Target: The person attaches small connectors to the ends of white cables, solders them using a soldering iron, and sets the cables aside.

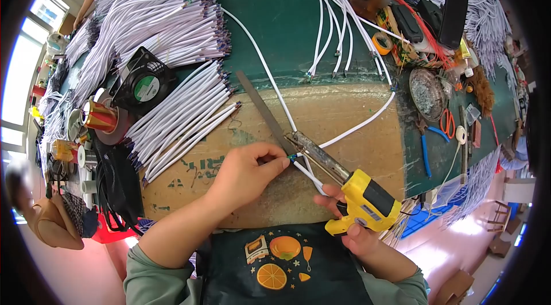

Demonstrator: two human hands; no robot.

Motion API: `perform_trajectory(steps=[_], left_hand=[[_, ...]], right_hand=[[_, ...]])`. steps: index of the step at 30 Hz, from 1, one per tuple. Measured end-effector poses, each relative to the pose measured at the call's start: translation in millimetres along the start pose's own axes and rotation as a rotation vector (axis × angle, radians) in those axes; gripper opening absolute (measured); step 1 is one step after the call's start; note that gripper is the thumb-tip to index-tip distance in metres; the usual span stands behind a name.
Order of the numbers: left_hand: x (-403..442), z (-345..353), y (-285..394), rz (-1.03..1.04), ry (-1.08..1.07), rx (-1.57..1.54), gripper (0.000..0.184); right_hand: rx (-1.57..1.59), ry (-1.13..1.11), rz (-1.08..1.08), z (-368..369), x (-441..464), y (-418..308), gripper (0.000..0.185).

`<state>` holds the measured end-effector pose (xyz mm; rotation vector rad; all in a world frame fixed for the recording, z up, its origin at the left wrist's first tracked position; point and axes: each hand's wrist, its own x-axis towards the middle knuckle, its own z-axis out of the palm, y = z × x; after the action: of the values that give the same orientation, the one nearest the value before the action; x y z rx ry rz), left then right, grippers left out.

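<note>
My right hand point(360, 237) grips a yellow soldering gun point(367, 204) by its handle, the metal barrel slanting up and left over the board. Just below the gun's tip, my left hand point(244, 174) pinches the end of a white cable point(367, 121), where small green and blue wires show at the fingertips. That cable bends out to the right. Another white cable point(261, 58) runs down from the far side and passes beneath the barrel. A long flat metal strip point(261, 105) lies on the board beyond my left hand. Whether the tip touches the wires is hard to make out.
A brown board point(356, 173) covers the near part of the green table point(261, 23). Bundled white cables point(183, 115) and a black fan point(143, 81) lie left. To the right are blue-handled pliers point(426, 153), orange scissors point(447, 123) and a metal dish point(427, 95). Another person point(54, 222) is at left.
</note>
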<state>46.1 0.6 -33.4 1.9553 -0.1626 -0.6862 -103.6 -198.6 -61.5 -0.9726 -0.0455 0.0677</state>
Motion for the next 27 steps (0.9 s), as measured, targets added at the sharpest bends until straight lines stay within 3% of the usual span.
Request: perform_trajectory(steps=[8,19,27], left_hand=[[5,-4,4,-0.072,-0.018,-0.034,0.015],[11,-6,1,-0.115,-0.063,-0.154,0.013],[14,-4,-6,-0.101,-0.05,-0.131,0.015]], right_hand=[[-0.002,0.125,0.113,-13,-21,-5,0.054],[0.041,0.172,0.252,-31,-39,-9,0.059],[-0.142,0.13,0.192,-36,-34,-3,0.034]])
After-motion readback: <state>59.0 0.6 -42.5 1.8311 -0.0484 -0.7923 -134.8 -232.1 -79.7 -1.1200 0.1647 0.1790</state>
